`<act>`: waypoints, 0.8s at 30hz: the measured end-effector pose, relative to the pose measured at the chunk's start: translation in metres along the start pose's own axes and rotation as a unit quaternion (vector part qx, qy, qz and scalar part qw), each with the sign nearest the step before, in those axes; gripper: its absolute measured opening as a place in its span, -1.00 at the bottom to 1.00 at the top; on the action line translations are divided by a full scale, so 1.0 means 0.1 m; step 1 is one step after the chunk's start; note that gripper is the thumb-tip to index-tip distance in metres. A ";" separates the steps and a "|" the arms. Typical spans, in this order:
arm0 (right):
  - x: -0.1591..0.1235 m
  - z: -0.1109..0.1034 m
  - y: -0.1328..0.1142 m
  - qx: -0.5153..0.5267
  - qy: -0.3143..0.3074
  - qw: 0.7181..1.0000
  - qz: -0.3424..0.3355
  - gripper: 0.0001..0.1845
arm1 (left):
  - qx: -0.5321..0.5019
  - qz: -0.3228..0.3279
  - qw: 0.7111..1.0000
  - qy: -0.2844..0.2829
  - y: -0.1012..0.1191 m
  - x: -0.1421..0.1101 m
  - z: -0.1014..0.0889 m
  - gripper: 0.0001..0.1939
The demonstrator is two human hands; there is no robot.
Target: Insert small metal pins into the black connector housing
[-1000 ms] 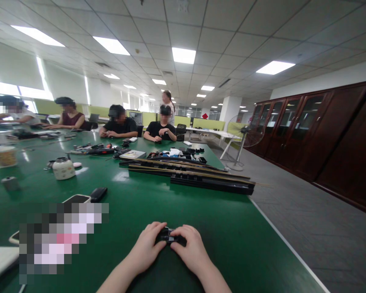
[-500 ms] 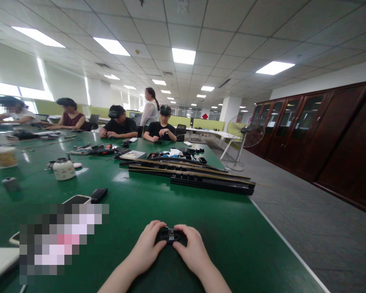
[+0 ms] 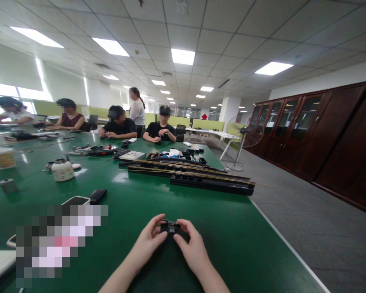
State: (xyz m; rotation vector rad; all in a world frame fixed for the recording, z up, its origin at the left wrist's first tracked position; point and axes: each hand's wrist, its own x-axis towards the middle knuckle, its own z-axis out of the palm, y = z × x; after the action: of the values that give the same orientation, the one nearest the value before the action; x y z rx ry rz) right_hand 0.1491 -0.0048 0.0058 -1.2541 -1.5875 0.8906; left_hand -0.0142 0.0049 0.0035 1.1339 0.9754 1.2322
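Observation:
A small black plastic part (image 3: 171, 228) with lighter, metallic-looking bits in its middle is held above the near side of the green table (image 3: 134, 203). My left hand (image 3: 151, 238) pinches its left end between thumb and fingers. Its right end is gripped by my right hand (image 3: 191, 240), with the thumb low and the fingers on the upper edge. The part's exact kind is too small to make out, and its ends are covered by my fingers.
Long black rails (image 3: 213, 183) with thin brass-coloured rods lie across the table ahead. A white jar (image 3: 62, 170), a metal cylinder (image 3: 8, 185) and a phone (image 3: 76, 201) are at left. Several people sit across the table; one person (image 3: 138, 108) stands behind. A fan (image 3: 245, 132) stands right.
Both hands have lifted slightly, and the black part is tilted so more of its inner side shows. The standing person in the background has moved left.

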 end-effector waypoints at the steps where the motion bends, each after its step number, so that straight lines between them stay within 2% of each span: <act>1: 0.00 0.00 0.00 0.008 0.004 1.000 -0.002 -0.63 | -0.045 -0.012 0.999 0.004 0.01 -0.01 0.02 -0.52; 3: 0.01 0.01 -0.02 0.018 0.012 1.000 -0.007 -0.64 | -0.143 -0.063 0.987 0.022 0.04 -0.03 0.07 -0.59; 6: -0.01 0.00 -0.08 0.023 0.005 1.000 -0.021 -0.65 | -0.282 -0.146 0.948 0.029 0.08 -0.06 0.14 -0.66; 9: -0.04 -0.01 -0.11 0.009 -0.026 0.999 -0.030 -0.66 | -0.353 -0.200 0.914 0.006 0.09 -0.08 0.15 -0.57; 12: -0.07 -0.01 -0.11 -0.028 -0.057 0.997 -0.034 -0.68 | -0.376 -0.230 0.897 -0.037 0.06 -0.07 0.12 -0.50; 14: -0.08 0.00 -0.11 -0.049 -0.065 0.996 -0.035 -0.68 | -0.385 -0.239 0.891 -0.043 0.03 -0.06 0.11 -0.51; 20: -0.10 0.02 -0.15 -0.068 -0.062 0.995 -0.045 -0.65 | -0.394 -0.254 0.883 0.000 0.02 -0.04 0.13 -0.61; 24: -0.09 0.03 -0.16 -0.063 -0.057 0.996 -0.030 -0.72 | -0.401 -0.263 0.877 0.013 0.04 -0.05 0.14 -0.69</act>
State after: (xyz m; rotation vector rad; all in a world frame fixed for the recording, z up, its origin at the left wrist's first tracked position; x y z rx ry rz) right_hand 0.1422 -0.0172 0.0177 -1.2533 -1.7869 0.8481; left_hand -0.0014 -0.0020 0.0100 0.1703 0.6122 1.0281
